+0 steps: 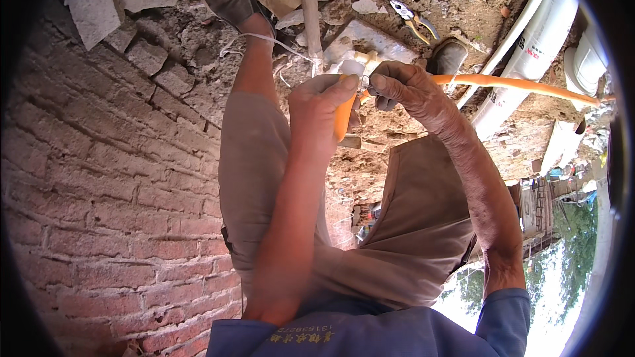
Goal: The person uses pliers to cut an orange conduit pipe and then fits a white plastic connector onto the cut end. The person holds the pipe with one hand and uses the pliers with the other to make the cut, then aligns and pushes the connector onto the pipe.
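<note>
My left hand (pixel 319 98) is closed round the end of an orange hose (pixel 342 122), its thumb pressed along the top. A whitish piece (pixel 352 67) shows just beyond that thumb, at the hose end; its kind is unclear. Close by on the right, my right hand (pixel 405 89) has thumb and fingers pinched together on what looks like a thin metal wire (pixel 364 80) beside the hose. More orange hose (pixel 509 81) runs off to the right from behind my right hand. Pliers (pixel 415 21) with yellow and blue handles lie on the dirt ahead.
A brick wall (pixel 99 225) rises on the left. Broken slabs (pixel 96 3) lie at the far left, and a wooden pole (pixel 308 6) stands ahead. White pipes (pixel 529 46) cross the right side. A flat slab (pixel 370 41) lies beyond my hands, between my feet.
</note>
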The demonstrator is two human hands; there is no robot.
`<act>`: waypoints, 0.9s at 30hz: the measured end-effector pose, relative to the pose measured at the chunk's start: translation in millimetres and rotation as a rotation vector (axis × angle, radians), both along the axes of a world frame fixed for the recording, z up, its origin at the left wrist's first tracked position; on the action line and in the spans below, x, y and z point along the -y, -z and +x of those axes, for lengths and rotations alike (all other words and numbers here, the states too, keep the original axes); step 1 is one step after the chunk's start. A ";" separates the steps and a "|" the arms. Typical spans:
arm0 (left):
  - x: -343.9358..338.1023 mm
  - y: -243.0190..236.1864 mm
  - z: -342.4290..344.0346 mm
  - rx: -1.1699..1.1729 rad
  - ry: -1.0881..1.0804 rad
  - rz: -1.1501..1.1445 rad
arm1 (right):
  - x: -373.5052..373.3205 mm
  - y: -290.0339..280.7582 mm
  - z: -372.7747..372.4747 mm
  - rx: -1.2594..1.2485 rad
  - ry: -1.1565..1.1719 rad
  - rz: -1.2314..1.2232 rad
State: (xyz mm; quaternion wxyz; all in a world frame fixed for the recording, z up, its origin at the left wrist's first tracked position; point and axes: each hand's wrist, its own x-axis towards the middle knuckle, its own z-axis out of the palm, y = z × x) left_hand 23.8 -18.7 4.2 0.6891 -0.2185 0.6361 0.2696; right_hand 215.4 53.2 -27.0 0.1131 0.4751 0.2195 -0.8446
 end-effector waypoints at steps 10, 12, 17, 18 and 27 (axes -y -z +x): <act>-2.1 -4.6 11.4 -0.146 0.123 0.028 | -8.7 3.5 7.8 -0.015 -0.187 0.193; -7.7 -9.9 16.2 -0.213 0.204 0.025 | -10.4 -2.4 5.5 0.029 -0.271 0.283; 6.8 -2.8 27.9 -0.272 0.317 0.065 | -23.8 -24.7 -17.4 0.159 -0.770 0.637; -1.0 -7.5 27.2 -0.253 0.313 0.031 | -17.8 -27.1 -21.0 0.178 -0.734 0.781; -1.7 -7.1 20.3 -0.206 0.227 0.023 | -6.2 -13.2 4.8 0.161 -0.155 0.014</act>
